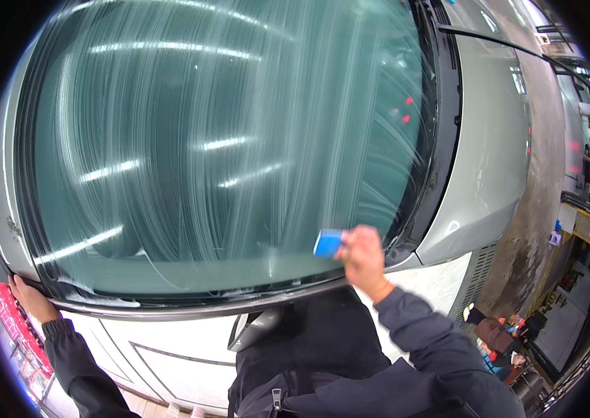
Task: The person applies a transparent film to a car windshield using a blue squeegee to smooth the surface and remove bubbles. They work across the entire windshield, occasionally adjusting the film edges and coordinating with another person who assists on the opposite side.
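Note:
My right hand [364,259] is closed round a small blue block [328,243] with a pale edge. It holds the block over the lower right part of a car's windshield [239,160]; motion blurs the fingers a little, and whether the block touches the glass I cannot tell. Whitish streaks, mostly running up and down with some curved, cover much of the glass. At the lower left, my left hand [34,299] rests with fingers extended against the corner where the windshield frame meets the roof [2,202].
A wiper arm [490,43] stands lifted away over the silver hood [493,153]. A side mirror [257,327] juts out near my body. Beyond the hood, a person [497,334] is at the lower right beside a floor grate [475,279]. Red goods or panels [16,324] show at left.

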`<state>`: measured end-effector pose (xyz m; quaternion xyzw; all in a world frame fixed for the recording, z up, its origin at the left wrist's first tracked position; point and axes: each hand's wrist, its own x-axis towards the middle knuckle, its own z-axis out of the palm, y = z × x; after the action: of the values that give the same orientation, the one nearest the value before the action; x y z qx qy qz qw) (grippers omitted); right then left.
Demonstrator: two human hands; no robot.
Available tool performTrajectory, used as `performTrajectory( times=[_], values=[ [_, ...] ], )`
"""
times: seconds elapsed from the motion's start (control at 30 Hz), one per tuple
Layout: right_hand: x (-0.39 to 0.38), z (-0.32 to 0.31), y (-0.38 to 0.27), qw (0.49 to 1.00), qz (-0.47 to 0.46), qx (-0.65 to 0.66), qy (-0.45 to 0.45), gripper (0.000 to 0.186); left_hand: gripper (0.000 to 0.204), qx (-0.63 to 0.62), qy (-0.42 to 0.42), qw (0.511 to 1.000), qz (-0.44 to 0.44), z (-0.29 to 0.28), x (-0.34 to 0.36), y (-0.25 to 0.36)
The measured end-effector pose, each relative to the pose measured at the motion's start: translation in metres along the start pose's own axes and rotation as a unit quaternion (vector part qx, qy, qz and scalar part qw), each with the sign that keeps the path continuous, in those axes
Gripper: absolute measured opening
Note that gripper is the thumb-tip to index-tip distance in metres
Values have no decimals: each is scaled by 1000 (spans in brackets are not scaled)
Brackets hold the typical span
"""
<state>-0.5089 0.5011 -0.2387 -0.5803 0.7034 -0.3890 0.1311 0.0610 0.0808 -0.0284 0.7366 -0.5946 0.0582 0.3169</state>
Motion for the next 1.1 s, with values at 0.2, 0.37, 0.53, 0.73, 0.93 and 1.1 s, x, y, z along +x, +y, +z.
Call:
performTrajectory(
  times=[0.2, 0.37, 0.53, 0.73, 0.93, 1.1],
  values=[
    [-72, 5, -29, 997, 79, 26, 2, 19, 60, -11, -13, 1000, 22, 4, 16, -27],
    [69, -21, 88, 993, 68, 26, 98, 20, 60, 8, -14, 1000, -6, -2, 14, -28],
    [332, -46, 261, 989, -12, 42, 142, 9, 59, 8, -26, 1000, -15, -13, 5, -16],
    [473, -69, 367, 975, 143, -118, 126, 24, 59, -9, -40, 999, -19, -16, 8, -4],
    [337, -58, 296, 986, 43, 88, 138, 11, 58, -49, -26, 998, -29, -13, 4, -12],
    [49, -27, 112, 980, 157, -11, 119, 7, 58, -32, -4, 999, 19, 0, 10, -35]
  ],
)
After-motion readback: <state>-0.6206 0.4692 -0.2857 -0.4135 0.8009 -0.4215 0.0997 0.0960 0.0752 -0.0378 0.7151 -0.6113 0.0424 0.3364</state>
